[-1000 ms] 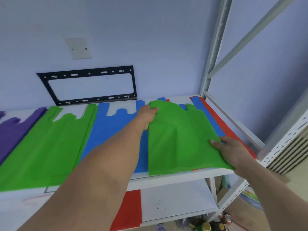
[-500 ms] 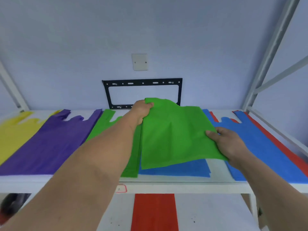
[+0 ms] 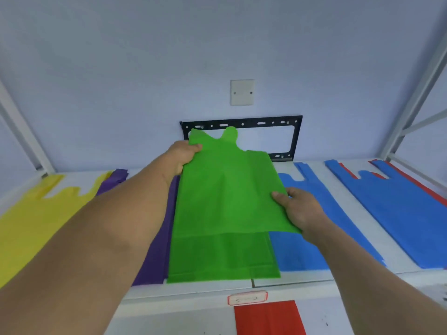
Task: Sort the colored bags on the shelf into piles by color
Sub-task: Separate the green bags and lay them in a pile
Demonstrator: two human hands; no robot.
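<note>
Carried leftward since half a second ago, the held green bag (image 3: 225,189) now hangs over the green pile (image 3: 222,257) on the shelf (image 3: 302,285). Nearer, right hand (image 3: 300,209) pinches its side edge; farther, left hand (image 3: 181,155) grips its handle end.

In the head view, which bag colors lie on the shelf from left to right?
Yellow bag → purple bag → green pile, with the held green bag above it → blue bag → second blue bag → red bag at the far right.
</note>
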